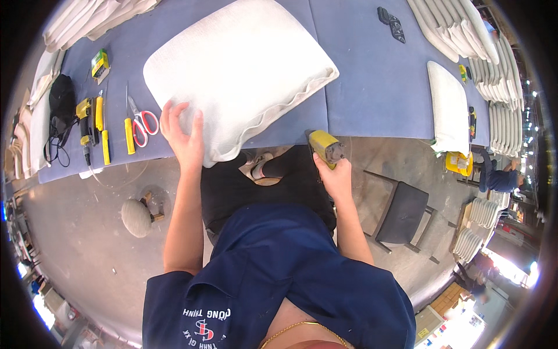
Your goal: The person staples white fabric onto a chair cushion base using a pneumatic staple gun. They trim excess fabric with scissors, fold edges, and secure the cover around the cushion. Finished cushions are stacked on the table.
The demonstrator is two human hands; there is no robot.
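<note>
1. In the head view, I see my left hand [183,135] lying flat with its fingers spread wide on the near edge of a big white cushion [235,70]. It presses down and grips nothing.
2. The cushion lies on a blue table [372,75], and its near corner hangs a little over the table edge.
3. My right hand [334,174] is wrapped tight around a yellow power tool [325,148]. The tool sits just below the table edge, near the cushion's corner but not touching it.
4. To the left on the table I see red-handled scissors [142,122], a yellow knife [129,135] and more yellow tools [93,125].
5. To the right lie a smaller white cushion [449,107] and stacks of white cushions [465,26].
6. On the floor stand a dark stool [404,212] and a round grey pad [136,218].
</note>
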